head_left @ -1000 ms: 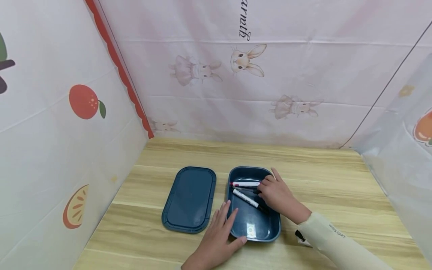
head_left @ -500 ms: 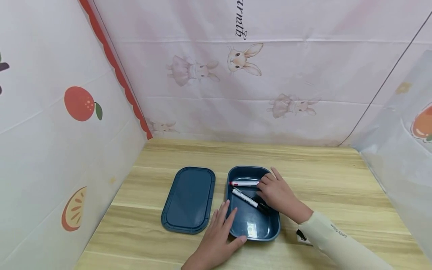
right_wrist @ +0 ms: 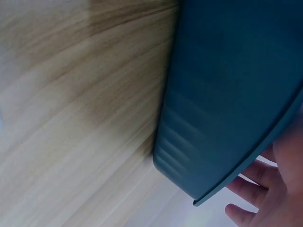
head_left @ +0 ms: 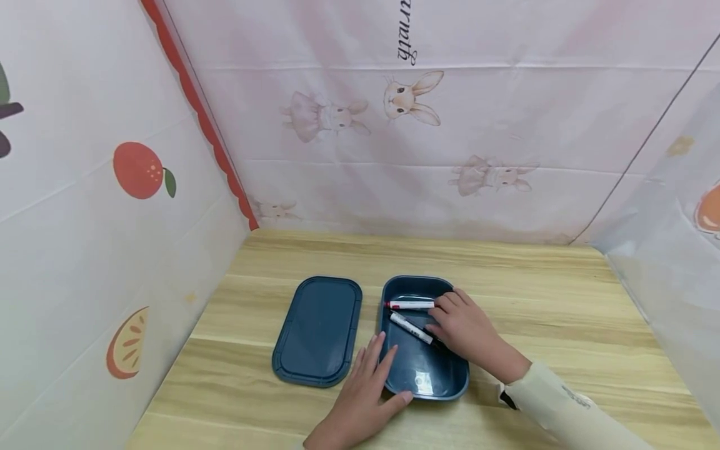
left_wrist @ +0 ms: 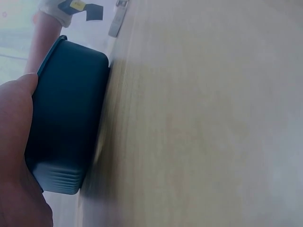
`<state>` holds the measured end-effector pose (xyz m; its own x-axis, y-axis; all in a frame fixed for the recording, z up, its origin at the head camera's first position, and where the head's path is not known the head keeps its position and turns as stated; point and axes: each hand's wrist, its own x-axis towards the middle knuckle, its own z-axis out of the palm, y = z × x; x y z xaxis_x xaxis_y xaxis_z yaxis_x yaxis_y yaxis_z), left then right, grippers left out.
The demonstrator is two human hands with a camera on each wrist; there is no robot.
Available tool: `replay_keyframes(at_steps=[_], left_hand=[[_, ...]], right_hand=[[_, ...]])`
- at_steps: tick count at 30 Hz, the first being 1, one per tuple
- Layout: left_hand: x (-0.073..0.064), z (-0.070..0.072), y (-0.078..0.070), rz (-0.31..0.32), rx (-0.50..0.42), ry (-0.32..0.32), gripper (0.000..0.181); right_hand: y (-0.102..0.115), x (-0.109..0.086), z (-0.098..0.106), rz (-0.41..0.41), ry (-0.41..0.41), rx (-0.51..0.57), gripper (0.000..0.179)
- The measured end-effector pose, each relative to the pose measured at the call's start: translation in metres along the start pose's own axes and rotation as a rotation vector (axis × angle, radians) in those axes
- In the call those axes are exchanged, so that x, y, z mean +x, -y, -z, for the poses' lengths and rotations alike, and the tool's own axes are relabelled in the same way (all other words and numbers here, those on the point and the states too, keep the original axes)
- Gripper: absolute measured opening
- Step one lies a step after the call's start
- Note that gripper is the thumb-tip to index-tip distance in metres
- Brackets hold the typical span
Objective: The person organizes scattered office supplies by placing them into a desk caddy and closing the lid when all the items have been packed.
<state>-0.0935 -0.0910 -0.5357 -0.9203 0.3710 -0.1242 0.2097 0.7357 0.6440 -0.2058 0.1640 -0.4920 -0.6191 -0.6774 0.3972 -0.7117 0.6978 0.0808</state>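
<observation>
A dark blue rectangular box [head_left: 425, 375] stands uncovered on the table. Inside lie a white marker with a red end [head_left: 410, 305] and a white marker with a black cap [head_left: 411, 328], a thin dark pen beside the latter. My right hand [head_left: 467, 328] reaches over the box's right wall, fingers bent down at the markers' right ends; I cannot tell whether they pinch one. My left hand [head_left: 365, 390] rests with spread fingers along the box's near left corner, thumb at the front rim. In the left wrist view that thumb lies at the box's [left_wrist: 68, 109] rim.
Left of the box lies a flat dark blue lid [head_left: 317, 331] on the wooden table [head_left: 225, 369]. A small black-and-white object [head_left: 507, 397] is partly hidden under the right sleeve [head_left: 568, 403]. Printed cloth walls [head_left: 337, 37] enclose the table's back and sides.
The thin dark pen has shifted toward the black-capped marker, which has turned slightly. My right hand's raised finger has lowered to the rim. My left hand stays on the box.
</observation>
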Motion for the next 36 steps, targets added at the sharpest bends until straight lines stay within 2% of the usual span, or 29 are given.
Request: replay_keyframes(at_steps=[7,16,22,29,36], left_hand=[[0.000,0.000,-0.002,0.006,-0.006,0.004,0.082],[0.001,-0.001,-0.002,0.006,0.009,0.004,0.083],[0.001,0.000,-0.002,0.015,0.021,0.004,0.084],[0.001,0.000,-0.003,0.015,0.028,0.004,0.084],[0.000,-0.001,-0.003,0.023,0.031,0.007,0.084]], right_hand=[[-0.003,-0.006,0.006,-0.015,-0.022,0.033,0.033],[-0.002,-0.024,0.015,-0.202,0.089,0.082,0.039],[-0.001,-0.039,0.019,-0.288,0.122,0.125,0.045],[-0.001,-0.062,0.027,-0.352,0.144,0.141,0.046],[-0.001,-0.084,0.037,-0.402,0.132,0.142,0.045]])
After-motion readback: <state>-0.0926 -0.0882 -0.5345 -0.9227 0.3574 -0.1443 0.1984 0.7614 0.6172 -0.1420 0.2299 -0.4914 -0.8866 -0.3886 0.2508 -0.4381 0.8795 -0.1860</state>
